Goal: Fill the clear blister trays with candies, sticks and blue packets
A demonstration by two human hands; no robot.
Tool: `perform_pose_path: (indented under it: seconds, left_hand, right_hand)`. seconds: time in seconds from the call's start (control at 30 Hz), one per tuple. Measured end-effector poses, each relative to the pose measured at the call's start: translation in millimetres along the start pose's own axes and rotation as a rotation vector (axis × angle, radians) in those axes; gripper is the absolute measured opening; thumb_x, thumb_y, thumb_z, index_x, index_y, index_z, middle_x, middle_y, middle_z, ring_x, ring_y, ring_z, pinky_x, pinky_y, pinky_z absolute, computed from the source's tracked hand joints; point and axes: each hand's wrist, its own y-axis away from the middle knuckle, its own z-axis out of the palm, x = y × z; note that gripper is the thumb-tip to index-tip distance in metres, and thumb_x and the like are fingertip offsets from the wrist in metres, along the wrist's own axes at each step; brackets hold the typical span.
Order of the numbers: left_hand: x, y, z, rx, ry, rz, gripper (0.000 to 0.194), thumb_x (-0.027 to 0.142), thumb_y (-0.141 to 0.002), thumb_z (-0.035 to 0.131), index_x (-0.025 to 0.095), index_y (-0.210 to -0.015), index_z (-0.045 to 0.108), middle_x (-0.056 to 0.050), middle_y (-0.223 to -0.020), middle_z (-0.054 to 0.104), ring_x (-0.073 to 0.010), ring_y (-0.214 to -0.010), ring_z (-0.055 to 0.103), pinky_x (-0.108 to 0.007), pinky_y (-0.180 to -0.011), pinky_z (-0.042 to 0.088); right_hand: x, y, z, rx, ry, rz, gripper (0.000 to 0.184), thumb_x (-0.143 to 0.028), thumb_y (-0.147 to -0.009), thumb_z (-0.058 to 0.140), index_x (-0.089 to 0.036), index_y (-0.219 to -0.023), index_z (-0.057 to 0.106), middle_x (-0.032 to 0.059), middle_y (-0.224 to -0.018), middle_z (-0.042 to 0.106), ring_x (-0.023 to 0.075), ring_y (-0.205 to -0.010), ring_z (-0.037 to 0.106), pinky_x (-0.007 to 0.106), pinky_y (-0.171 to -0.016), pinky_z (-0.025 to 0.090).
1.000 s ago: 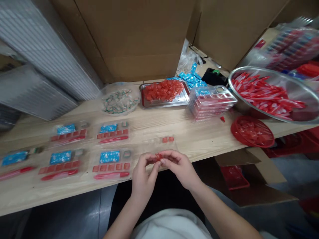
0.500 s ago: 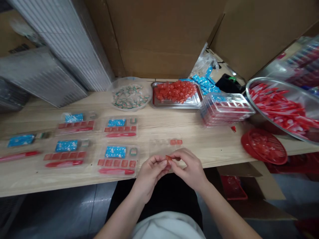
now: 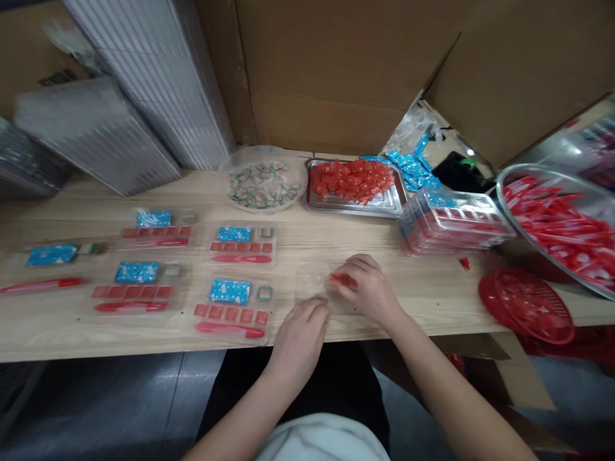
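A clear plastic blister tray (image 3: 307, 272) lies on the table in front of me, partly covered by my hands. My right hand (image 3: 372, 291) reaches over it, fingers pinched down on a small red square piece (image 3: 342, 280); other red squares in that row may be hidden beneath. My left hand (image 3: 302, 330) is closed at the tray's near edge, its fingertips pressed together there. Left of it sits a filled blister tray (image 3: 230, 310) with a blue patterned packet (image 3: 229, 291), a row of red squares, a striped small block (image 3: 264, 294) and a red pen-like stick (image 3: 229, 330).
Several more filled trays (image 3: 132, 291) spread leftward. Behind are a bowl of striped blocks (image 3: 263, 184), a metal tray (image 3: 353, 206) heaped with red squares, and stacked filled packs (image 3: 454, 221). A steel basin (image 3: 504, 182) and red basket (image 3: 567, 320) stand right; tall plastic stacks (image 3: 158, 77) rise left.
My hands have parted. The right hand carried a red piece forward onto the tray, while the left dropped to the tray's near edge. The view has shifted slightly.
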Motion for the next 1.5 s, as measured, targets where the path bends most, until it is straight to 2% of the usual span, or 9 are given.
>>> perform_pose_path:
  seconds: [0.47, 0.73, 0.8, 0.9, 0.97, 1.03, 1.27, 1.33, 1.5]
  left_hand:
    - [-6, 0, 1.1, 0.005, -0.135, 0.072, 0.019, 0.009, -0.085, 0.044, 0.019, -0.097, 0.057, -0.006, -0.113, 0.062, -0.0186, -0.113, 0.053, -0.037, -0.095, 0.045]
    - [-5, -2, 1.2, 0.042, -0.129, 0.070, 0.018, 0.009, -0.083, 0.047, 0.019, -0.092, 0.058, -0.006, -0.110, 0.064, -0.0203, -0.107, 0.057, -0.038, -0.090, 0.050]
    - [-4, -3, -0.6, 0.055, -0.113, 0.082, 0.017, 0.010, -0.084, 0.047, 0.020, -0.091, 0.058, -0.005, -0.110, 0.064, -0.0193, -0.108, 0.057, -0.037, -0.091, 0.050]
    - [-1, -3, -3.7, 0.063, -0.098, 0.083, 0.019, 0.010, -0.084, 0.045, 0.022, -0.093, 0.058, -0.003, -0.112, 0.064, -0.0176, -0.109, 0.057, -0.035, -0.092, 0.050]
    - [-2, -2, -2.9, 0.067, -0.099, 0.076, 0.022, 0.010, -0.083, 0.046, 0.023, -0.095, 0.058, -0.002, -0.113, 0.064, -0.0172, -0.109, 0.057, -0.035, -0.092, 0.050]
    - [-5, -1, 1.5, 0.082, -0.101, 0.083, 0.024, 0.010, -0.082, 0.046, 0.023, -0.098, 0.058, -0.002, -0.114, 0.064, -0.0175, -0.109, 0.057, -0.034, -0.091, 0.050]
    - [-24, -1, 13.4, 0.059, -0.121, 0.143, 0.026, 0.011, -0.080, 0.048, 0.024, -0.101, 0.057, -0.001, -0.117, 0.063, -0.0177, -0.111, 0.057, -0.031, -0.091, 0.051]
    - [-22, -2, 9.3, 0.037, -0.118, 0.152, 0.025, 0.012, -0.081, 0.048, 0.024, -0.101, 0.057, -0.001, -0.118, 0.062, -0.0177, -0.112, 0.056, -0.030, -0.091, 0.051]
    - [-9, -4, -3.4, 0.017, -0.085, 0.083, 0.022, 0.012, -0.083, 0.047, 0.023, -0.098, 0.058, -0.002, -0.115, 0.064, -0.0188, -0.110, 0.057, -0.034, -0.092, 0.050]
  right_hand:
    - [-10, -21, -10, -0.325, 0.175, -0.092, 0.007, -0.021, -0.078, 0.061, -0.016, -0.075, 0.065, 0.0068, -0.078, 0.064, 0.0224, -0.090, 0.051, 0.036, -0.082, 0.038]
    - [-6, -30, -14, -0.380, 0.053, -0.060, 0.007, -0.022, -0.077, 0.061, -0.017, -0.082, 0.063, 0.0058, -0.083, 0.062, 0.0191, -0.086, 0.052, 0.030, -0.077, 0.040]
    - [15, -56, -17, -0.248, 0.021, 0.063, 0.014, -0.025, -0.082, 0.055, -0.017, -0.091, 0.062, 0.0071, -0.088, 0.062, 0.0185, -0.085, 0.054, 0.029, -0.077, 0.040]
    - [56, -107, -20, 0.083, 0.228, 0.455, 0.021, -0.021, -0.087, 0.042, -0.012, -0.096, 0.059, 0.0145, -0.097, 0.059, 0.0222, -0.089, 0.054, 0.032, -0.077, 0.040]
    - [79, -136, -16, 0.129, 0.343, 0.667, 0.024, -0.020, -0.084, 0.047, -0.008, -0.103, 0.056, 0.0200, -0.105, 0.054, 0.0261, -0.093, 0.053, 0.035, -0.076, 0.040]
    - [91, -150, -9, 0.085, 0.361, 0.728, 0.031, -0.021, -0.080, 0.054, -0.007, -0.107, 0.054, 0.0217, -0.109, 0.052, 0.0267, -0.092, 0.053, 0.035, -0.075, 0.040]
    - [88, -150, -1, 0.131, 0.411, 0.402, 0.020, -0.024, -0.083, 0.048, -0.015, -0.093, 0.063, 0.0122, -0.093, 0.058, 0.0232, -0.090, 0.052, 0.034, -0.081, 0.040]
    - [86, -164, -2, 0.047, 0.452, 0.314, 0.019, -0.021, -0.083, 0.048, -0.015, -0.089, 0.065, 0.0122, -0.091, 0.060, 0.0234, -0.090, 0.052, 0.035, -0.082, 0.039]
    - [81, -198, 3, -0.132, 0.497, 0.385, 0.016, -0.009, -0.077, 0.052, -0.009, -0.081, 0.068, 0.0212, -0.093, 0.062, 0.0290, -0.095, 0.051, 0.038, -0.076, 0.039]
